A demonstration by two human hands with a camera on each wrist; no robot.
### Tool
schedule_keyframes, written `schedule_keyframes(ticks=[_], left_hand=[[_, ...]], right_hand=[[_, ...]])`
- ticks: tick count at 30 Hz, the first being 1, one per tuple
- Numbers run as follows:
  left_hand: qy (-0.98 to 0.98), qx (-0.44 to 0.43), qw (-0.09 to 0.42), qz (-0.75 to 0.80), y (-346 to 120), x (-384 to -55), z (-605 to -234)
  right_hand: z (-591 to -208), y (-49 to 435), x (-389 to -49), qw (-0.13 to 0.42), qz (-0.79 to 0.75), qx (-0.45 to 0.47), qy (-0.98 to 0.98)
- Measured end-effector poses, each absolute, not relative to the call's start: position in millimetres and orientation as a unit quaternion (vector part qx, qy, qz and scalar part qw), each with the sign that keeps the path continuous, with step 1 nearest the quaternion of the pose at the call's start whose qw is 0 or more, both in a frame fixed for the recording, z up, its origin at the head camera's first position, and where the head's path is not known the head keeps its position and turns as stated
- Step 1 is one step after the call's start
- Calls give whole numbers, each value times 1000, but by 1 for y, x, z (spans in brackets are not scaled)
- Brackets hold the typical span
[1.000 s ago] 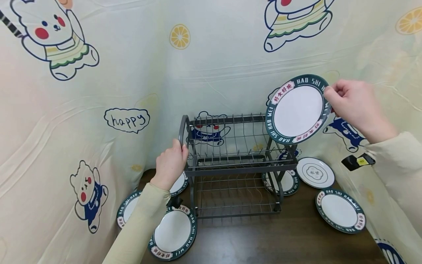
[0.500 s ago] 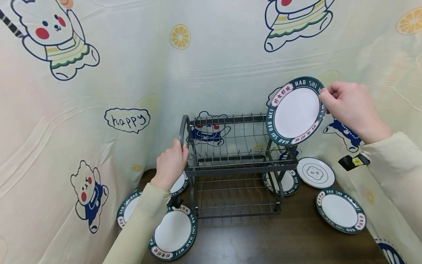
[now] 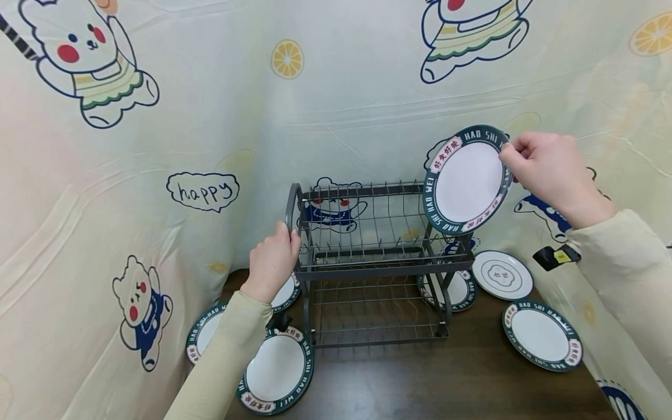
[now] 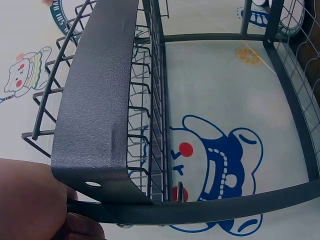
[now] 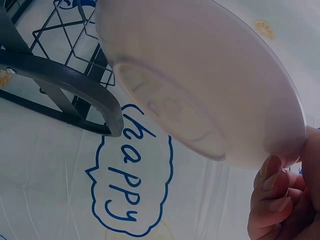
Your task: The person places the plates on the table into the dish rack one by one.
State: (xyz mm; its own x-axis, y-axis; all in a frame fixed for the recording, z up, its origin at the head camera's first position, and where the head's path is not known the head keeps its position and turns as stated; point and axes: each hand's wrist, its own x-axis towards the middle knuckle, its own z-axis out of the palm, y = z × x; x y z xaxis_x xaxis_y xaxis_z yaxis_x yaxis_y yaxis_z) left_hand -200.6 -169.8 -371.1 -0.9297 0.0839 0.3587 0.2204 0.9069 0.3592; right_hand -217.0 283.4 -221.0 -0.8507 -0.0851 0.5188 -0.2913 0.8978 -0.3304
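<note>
A white plate (image 3: 469, 182) with a green lettered rim is tilted up over the right end of a dark two-tier dish rack (image 3: 385, 270). My right hand (image 3: 548, 169) pinches its right edge, thumb on the front face. The right wrist view shows the pale underside of the plate (image 5: 200, 75) with the curled fingers (image 5: 275, 200) behind the edge. My left hand (image 3: 273, 261) grips the rack's left side frame. Close up in the left wrist view, the same hand (image 4: 37, 200) is at the corner of the rack's bar (image 4: 95, 100).
More plates lie on the brown table (image 3: 388, 379): a green-rimmed plate (image 3: 543, 335) and a white plate (image 3: 502, 275) at right, another plate (image 3: 275, 373) at left front. Several more lie partly hidden by the rack and left arm. A printed curtain (image 3: 336, 105) hangs behind.
My right hand has moved slightly left and down with the plate, which has turned a little more edge-on. The left hand and the rack have stayed put.
</note>
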Motion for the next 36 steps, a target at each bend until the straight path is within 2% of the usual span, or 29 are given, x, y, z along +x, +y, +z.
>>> schedule_keyframes(ticks=[8, 36], left_hand=[[-963, -72, 165, -201, -169, -200, -370], [-962, -77, 167, -199, -170, -199, -371]], right_hand=[[-222, 277, -217, 273, 178, 118, -938], [-233, 260, -220, 267, 162, 124, -942]])
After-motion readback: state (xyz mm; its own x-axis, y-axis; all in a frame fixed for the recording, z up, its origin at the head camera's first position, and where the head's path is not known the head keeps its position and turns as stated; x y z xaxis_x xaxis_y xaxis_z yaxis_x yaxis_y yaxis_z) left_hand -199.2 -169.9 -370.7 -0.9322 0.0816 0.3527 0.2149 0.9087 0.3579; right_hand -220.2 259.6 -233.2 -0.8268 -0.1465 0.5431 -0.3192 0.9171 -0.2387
